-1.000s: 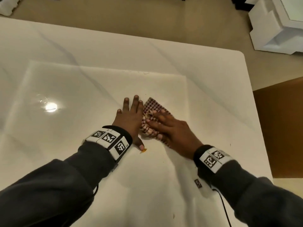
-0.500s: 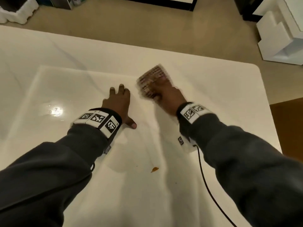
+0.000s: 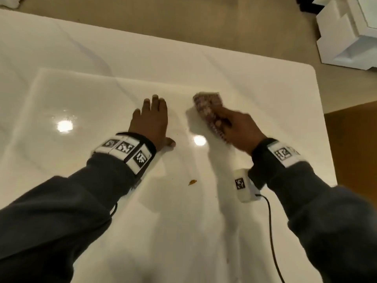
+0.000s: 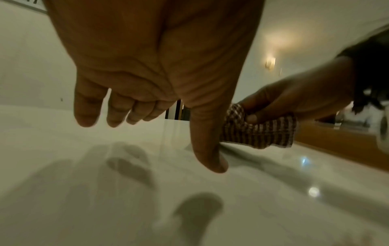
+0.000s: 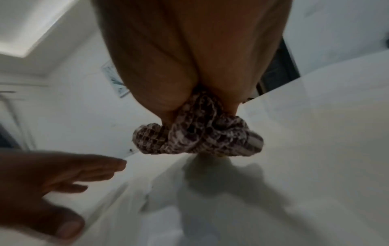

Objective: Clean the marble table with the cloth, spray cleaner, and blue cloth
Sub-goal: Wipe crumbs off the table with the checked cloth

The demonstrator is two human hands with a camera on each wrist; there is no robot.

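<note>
My right hand [image 3: 234,127] grips a bunched red-and-white checked cloth [image 3: 206,109] against the white marble table [image 3: 255,82], right of centre. In the right wrist view the cloth [image 5: 197,138] bulges out below my curled fingers, touching the surface. In the left wrist view the checked cloth [image 4: 261,133] sits under that hand, just beyond my left thumb. My left hand [image 3: 152,117] lies flat on the table with straight fingers, a hand's width left of the cloth. The spray cleaner and the blue cloth are out of view.
A small orange crumb [image 3: 192,182] lies on the table between my forearms, nearer to me. The table's right edge [image 3: 324,127] runs close to my right arm, with a brown floor panel beyond. White foam blocks [image 3: 346,33] stand on the floor at the far right.
My right hand swept the cloth away from me, then back toward me and to the right. My left hand has stayed flat on the table, and now sits apart from the cloth.
</note>
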